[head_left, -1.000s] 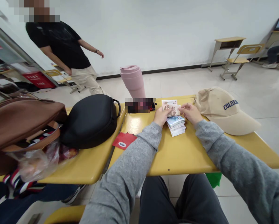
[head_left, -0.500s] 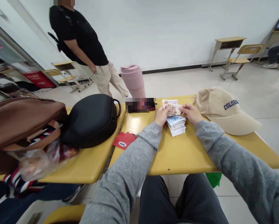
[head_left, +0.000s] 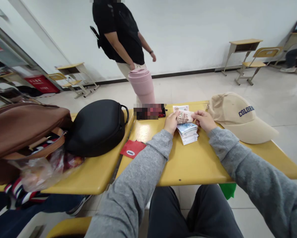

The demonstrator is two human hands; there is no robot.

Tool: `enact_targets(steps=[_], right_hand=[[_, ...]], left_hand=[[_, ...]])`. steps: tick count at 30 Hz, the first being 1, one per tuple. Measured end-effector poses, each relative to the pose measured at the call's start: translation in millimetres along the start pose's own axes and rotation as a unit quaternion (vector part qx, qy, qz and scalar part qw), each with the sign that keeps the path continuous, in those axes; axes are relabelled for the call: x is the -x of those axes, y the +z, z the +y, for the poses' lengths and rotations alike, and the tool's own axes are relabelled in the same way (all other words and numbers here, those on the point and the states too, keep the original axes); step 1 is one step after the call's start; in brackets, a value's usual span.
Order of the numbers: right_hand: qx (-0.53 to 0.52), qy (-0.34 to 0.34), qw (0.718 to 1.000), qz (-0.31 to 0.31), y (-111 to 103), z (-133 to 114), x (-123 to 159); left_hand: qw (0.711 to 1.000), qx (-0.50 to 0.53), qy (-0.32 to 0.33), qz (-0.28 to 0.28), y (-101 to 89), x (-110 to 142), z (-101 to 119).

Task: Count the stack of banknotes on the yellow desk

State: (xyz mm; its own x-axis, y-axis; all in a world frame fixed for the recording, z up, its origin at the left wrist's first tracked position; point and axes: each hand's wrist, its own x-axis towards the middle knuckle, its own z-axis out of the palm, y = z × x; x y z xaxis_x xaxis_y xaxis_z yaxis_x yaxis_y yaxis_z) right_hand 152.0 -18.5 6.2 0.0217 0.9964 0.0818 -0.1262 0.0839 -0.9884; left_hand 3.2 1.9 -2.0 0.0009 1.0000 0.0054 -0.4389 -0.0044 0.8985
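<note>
Between my hands is a brownish banknote with a 20 printed at its left end. My left hand is closed on that left end, and my right hand pinches the right end. Just below lies a stack of blue-topped banknotes on the yellow desk. Another note shows flat on the desk beyond the one I hold, partly covered by it. Whether I grip one note or more, I cannot tell.
A beige cap sits to the right, a pink tumbler and a phone at the back. On the left are a red packet, a black case and a brown bag. A person in black stands beyond the desk.
The left end of the held banknote now shows its 20, which my left thumb covered before. The person in black has walked to the right, behind the tumbler.
</note>
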Motion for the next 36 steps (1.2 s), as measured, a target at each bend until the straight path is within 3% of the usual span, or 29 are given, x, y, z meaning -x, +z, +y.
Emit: enact_targets(steps=[6, 21, 36], right_hand=[[-0.01, 0.004, 1.0, 0.001, 0.9, -2.0, 1.5], [0.001, -0.032, 0.999, -0.022, -0.3, -1.4, 2.3], [0.003, -0.059, 0.998, -0.011, -0.2, -2.9, 4.4]], left_hand=[[1.0, -0.012, 0.011, 0.01, -4.5, -6.1, -5.0], [1.0, 0.002, 0.001, -0.028, 4.7, 7.1, 4.8], [1.0, -0.004, -0.004, -0.023, 4.5, 9.5, 6.2]])
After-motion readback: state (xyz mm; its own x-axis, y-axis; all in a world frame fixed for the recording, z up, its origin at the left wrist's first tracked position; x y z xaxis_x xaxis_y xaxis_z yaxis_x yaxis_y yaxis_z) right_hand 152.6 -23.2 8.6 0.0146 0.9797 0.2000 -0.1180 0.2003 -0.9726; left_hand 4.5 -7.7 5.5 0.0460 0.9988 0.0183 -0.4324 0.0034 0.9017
